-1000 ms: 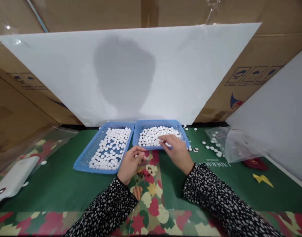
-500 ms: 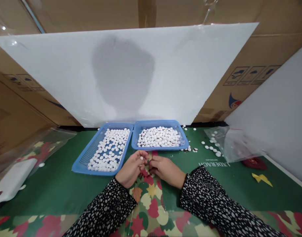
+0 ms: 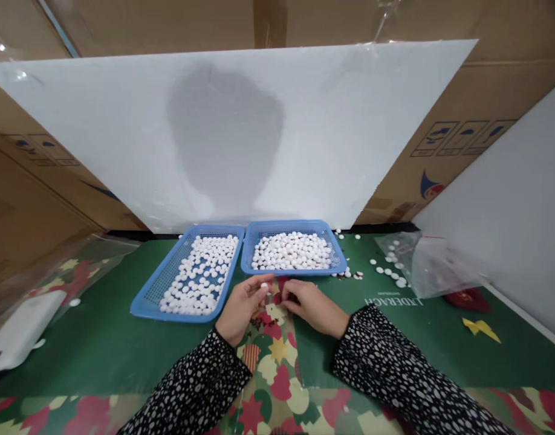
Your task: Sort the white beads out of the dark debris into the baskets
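My left hand (image 3: 242, 307) pinches a small white button-like disc (image 3: 264, 284) between thumb and fingers, just in front of the trays. Opposite it, my right hand (image 3: 314, 304) is closed with its fingers curled toward the thumb; whatever they hold, if anything, is too small to make out. A blue mesh tray (image 3: 141, 308) with many white discs spread over its bottom stands to the left of my hands. Heaped with similar discs, a second blue tray (image 3: 294, 275) sits right behind them. Tiny dark bits (image 3: 260, 323) lie on the sheet below my left fingers.
Loose white discs (image 3: 388, 272) are scattered right of the trays, by a clear plastic bag (image 3: 441, 266). Farther right lies a yellow scrap (image 3: 481, 329). A white phone-like object (image 3: 26, 329) is at the left edge. Cardboard and a white board (image 3: 323, 139) wall off the back.
My hands have drawn apart. The right one has shifted a little to the right, and the disc in my left fingers now shows higher, near the fingertips.
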